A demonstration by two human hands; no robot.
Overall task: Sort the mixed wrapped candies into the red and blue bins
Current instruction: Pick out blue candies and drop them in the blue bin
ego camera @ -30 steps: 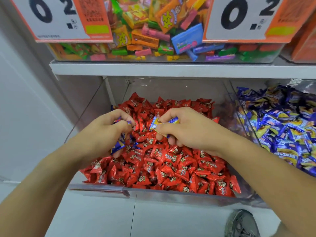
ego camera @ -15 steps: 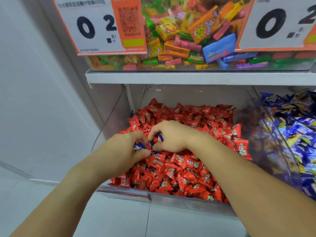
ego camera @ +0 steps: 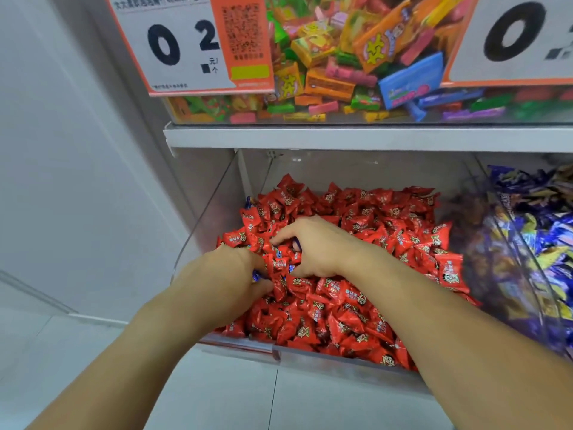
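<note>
Head view: both my hands are down in the red bin [ego camera: 198, 252], the clear-walled one at left, fishing blue strays out of the red candies [ego camera: 356, 308]. Left hand [ego camera: 223, 280] is curled, with a blue wrapper [ego camera: 256, 276] poking out at the fingertips, so I read it as holding at least one piece; how many, can't tell. Right hand [ego camera: 316, 246] has fingers bent into the pile, with blue candies [ego camera: 290, 268] showing under and beside them; a grip on them isn't clear.

To do this well, I judge: pinch wrappers by the twisted ends, lift straight up so reds don't spill over the near lip, then carry across to the blue bin [ego camera: 533, 243] at right.

Wrappers are glossy, crinkly film, pillow-shaped with crimped ends, so probably slippery and loosely heaped. Bin walls are smooth transparent plastic. Above, the shelf [ego camera: 341, 138] carries boxy, flat-sided sweets behind price cards [ego camera: 173, 48].
</note>
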